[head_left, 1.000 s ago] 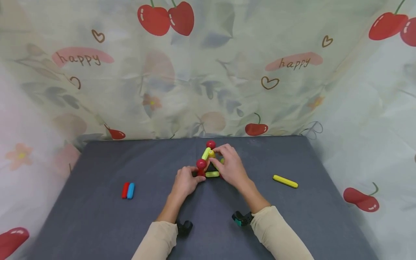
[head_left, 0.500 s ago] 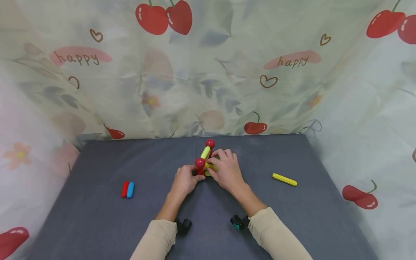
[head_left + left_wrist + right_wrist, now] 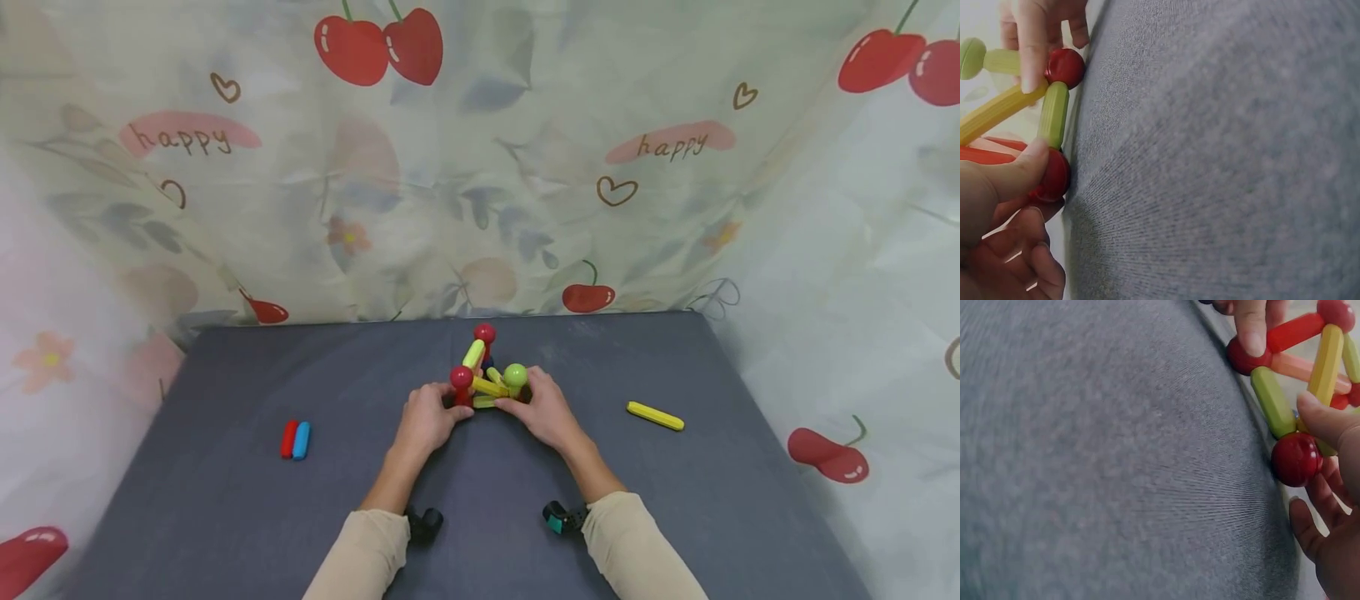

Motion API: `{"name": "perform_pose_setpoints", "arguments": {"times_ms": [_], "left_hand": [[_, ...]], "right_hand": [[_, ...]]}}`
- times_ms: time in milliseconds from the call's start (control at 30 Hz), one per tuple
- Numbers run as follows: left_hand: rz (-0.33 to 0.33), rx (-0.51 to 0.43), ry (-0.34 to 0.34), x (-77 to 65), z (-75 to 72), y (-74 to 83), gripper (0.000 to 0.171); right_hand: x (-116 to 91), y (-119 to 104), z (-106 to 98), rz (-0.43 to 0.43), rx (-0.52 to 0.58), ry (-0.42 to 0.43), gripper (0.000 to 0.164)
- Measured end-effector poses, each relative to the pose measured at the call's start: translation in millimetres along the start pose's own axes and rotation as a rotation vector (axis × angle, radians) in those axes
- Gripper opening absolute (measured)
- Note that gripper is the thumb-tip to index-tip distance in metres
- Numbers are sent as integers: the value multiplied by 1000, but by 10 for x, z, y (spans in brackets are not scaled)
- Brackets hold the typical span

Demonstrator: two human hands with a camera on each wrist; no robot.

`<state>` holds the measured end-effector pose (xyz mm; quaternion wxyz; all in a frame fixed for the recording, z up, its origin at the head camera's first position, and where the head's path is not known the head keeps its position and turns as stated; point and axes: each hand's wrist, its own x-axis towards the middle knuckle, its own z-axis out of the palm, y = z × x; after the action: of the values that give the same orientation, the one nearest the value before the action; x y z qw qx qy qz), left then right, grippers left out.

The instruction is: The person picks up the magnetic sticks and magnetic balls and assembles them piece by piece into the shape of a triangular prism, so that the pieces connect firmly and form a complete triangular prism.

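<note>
A frame of magnetic building sticks and balls stands near the table's far edge. My left hand [image 3: 426,421] grips its front left base ball, a red ball [image 3: 1055,178], with the thumb across it. At the front right corner my right hand [image 3: 547,408] holds another red ball [image 3: 1296,459], thumb by the lower end of a yellow stick [image 3: 1325,365]. That stick slants from an upper red ball [image 3: 461,377] down to this corner. A green stick [image 3: 1054,115] joins the two base balls. A green ball [image 3: 515,375] tops the right corner; a red ball [image 3: 485,333] tops the back one.
On the dark grey table [image 3: 480,533], a red stick [image 3: 288,439] and a blue stick [image 3: 302,440] lie side by side to the left. A loose yellow stick [image 3: 656,416] lies to the right. A printed curtain [image 3: 420,183] hangs behind.
My right hand has brought the yellow stick down into a slant inside the frame and shifted right to the front corner, uncovering the green ball. My left hand keeps its grip.
</note>
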<state>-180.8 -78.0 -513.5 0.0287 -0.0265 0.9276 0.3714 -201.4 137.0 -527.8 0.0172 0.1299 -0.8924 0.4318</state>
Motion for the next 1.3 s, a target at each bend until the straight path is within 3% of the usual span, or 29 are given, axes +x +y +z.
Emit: {"name": "perform_pose_setpoints", "arguments": {"times_ms": [200,300,367,467,567,667,767,900,1000,1200,1300], "left_hand": [[31,41,-18,2,-35,-10,44],[60,39,-31,-44,-153,-43,53],[69,27,-10,-103,-311,-106,57],[64,20,64,-222,-633,-305,56],[33,21,159,-368,-963,-598,52],[-44,33,238,-504,-1201,-921,49],[-149,42,292,-616,-1343,-1211,47],[-278,53,294,-713,-1399,-1469,45],[-320,67,265,-731,-1369,-1547,43],[-294,102,214,-648,-1316,-1484,42],[-270,116,227,-596,-1342,-1409,40]], "right_hand": [[47,125,45,-46,15,7,26],[58,156,50,-40,35,15,26],[57,165,50,-27,52,15,25],[45,177,58,4,81,5,25],[26,189,70,39,95,-11,26],[5,207,80,62,95,-17,25],[-16,225,83,66,91,-12,24],[-43,223,79,65,97,-10,24],[-51,211,75,63,101,-10,25],[-33,199,75,59,117,10,24],[-14,191,78,51,114,6,24]]}}
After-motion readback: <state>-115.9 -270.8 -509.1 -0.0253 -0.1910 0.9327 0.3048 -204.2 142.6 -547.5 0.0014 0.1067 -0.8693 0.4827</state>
